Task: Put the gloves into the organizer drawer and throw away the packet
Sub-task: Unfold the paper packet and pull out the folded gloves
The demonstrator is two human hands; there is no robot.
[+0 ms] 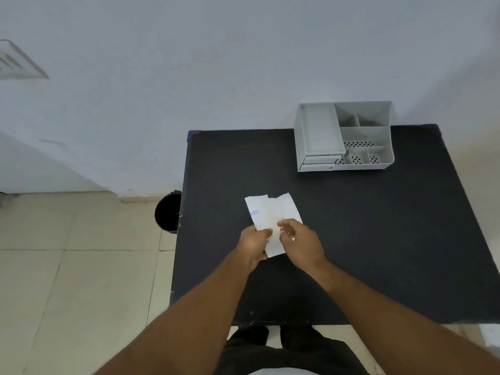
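A white paper packet [270,212] with blue print and a torn far edge lies over the middle of the black table [378,239]. My left hand [253,246] pinches the packet's near left edge. My right hand [300,242] rests on its near right part, fingers curled onto the paper. No gloves show outside the packet. The grey organizer [343,136] stands at the table's far right, with two closed drawers [319,162] low on its front left and several open compartments on top.
A black waste bin [169,212] stands on the tiled floor just left of the table's left edge. A white wall runs behind the table. My legs are at the table's near edge.
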